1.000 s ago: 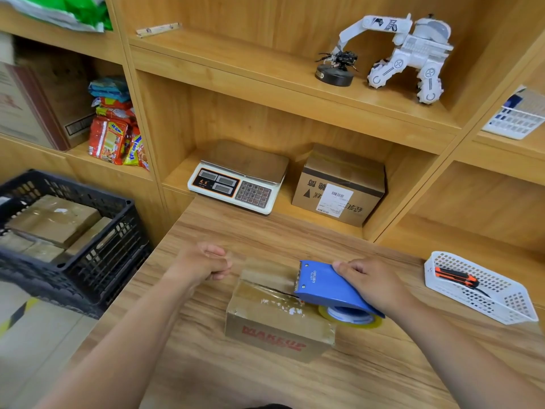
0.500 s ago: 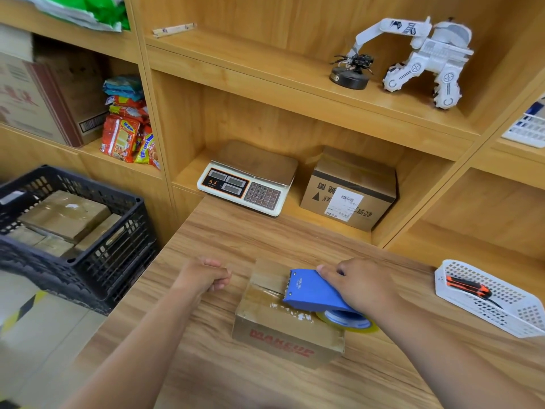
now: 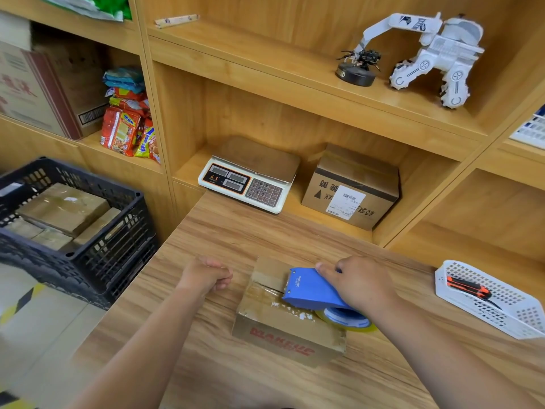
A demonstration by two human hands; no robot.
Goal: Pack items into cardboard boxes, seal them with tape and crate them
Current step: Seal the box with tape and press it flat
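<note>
While on 1 box [image 3: 283, 340]: 1 dispnsr [image 3: 309, 290]

Tabletop [image 3: 250, 234] between cardboard box [image 3: 283, 335] and scale [image 3: 259, 156] is passable; basket [image 3: 516, 318] bounds right, crate [image 3: 118, 249] left.

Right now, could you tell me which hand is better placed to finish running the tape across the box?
Probably the right hand: it grips the blue tape dispenser on the box. The left hand is curled beside it, holding nothing.
</note>
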